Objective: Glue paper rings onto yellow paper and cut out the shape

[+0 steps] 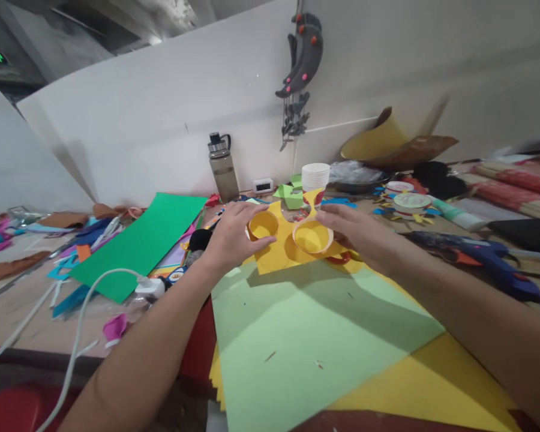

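Note:
Two short, round, yellow cup-like rings stand side by side over a cut piece of yellow paper. My left hand curls round the left yellow ring, thumb in front and fingers behind. At the other side, my right hand has its fingers against the right yellow ring, which shows a paler rim. A narrow yellow paper piece sticks up beside the right fingertips. Underneath lies a large light green sheet, on top of yellow sheets.
Behind stand a water bottle, a small white clock and stacked paper cups. A green sheet and a white cable lie left. To the right is a blue glue gun.

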`<state>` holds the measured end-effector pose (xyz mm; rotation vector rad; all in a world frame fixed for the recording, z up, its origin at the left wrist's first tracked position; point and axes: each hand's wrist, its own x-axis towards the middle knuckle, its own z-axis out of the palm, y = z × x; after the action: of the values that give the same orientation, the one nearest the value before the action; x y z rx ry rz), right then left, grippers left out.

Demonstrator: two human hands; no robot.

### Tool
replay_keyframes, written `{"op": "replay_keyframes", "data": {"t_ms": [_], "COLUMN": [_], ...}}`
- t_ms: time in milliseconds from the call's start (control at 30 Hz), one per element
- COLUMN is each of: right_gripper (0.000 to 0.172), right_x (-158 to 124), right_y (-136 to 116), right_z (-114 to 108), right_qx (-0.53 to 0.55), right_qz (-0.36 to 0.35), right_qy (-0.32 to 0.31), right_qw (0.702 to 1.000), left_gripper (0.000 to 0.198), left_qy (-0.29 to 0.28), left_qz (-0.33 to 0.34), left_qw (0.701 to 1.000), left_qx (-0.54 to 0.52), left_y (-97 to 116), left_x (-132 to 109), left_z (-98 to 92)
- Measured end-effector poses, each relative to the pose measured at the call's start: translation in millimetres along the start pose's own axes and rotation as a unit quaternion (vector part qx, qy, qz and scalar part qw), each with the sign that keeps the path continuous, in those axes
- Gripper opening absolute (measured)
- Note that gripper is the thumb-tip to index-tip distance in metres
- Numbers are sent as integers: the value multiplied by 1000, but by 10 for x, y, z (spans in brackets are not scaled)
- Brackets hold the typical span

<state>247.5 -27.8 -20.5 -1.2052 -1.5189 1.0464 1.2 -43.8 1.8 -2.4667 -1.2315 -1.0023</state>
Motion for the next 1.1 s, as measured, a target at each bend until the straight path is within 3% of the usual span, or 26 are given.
{"op": "replay_keyframes", "data": {"t_ms": [100,167,300,400,467,567,667,733,933,1033,1100], "right_gripper": [31,21,11,15,18,20,21,20,20,27,33], "right_x": [-5,-12,-34,-46,-46,-41,-46,-53,-54,-51,-55], "right_y": [-12,-17,-12,-10,-10,-7,-7,-7,11,13,4], "right_z": [-9,-18,-9,6,5,-5,-4,6,26,24,28], "right_qx": [132,157,163,188,202,209,212,212,205,191,131], "right_qz": [96,112,112,119,124,119,113,111,99,85,30], "right_qy": [-90,-130,-133,-119,-104,-98,-104,-107,-118,-132,-116], "right_qw": [982,973,971,968,966,966,965,965,967,969,984], "left_gripper": [54,55,58,70,70,61,55,47,33,31,30], "left_qy": [31,47,62,78,107,111,48,35,33,18,17], "left_qz": [10,17,15,-73,-177,-305,-364,-374,-386,-389,-383], "left_qw": [999,999,998,991,957,840,713,663,626,626,634], "left_qx": [15,21,-2,-83,-204,-435,-598,-647,-677,-676,-671], "left_y": [-19,-17,16,35,38,53,97,124,114,101,100], "left_x": [-3,0,4,-4,-6,8,31,35,-6,-24,-27], "left_z": [3,-3,-25,-10,28,102,154,170,199,210,210]}}
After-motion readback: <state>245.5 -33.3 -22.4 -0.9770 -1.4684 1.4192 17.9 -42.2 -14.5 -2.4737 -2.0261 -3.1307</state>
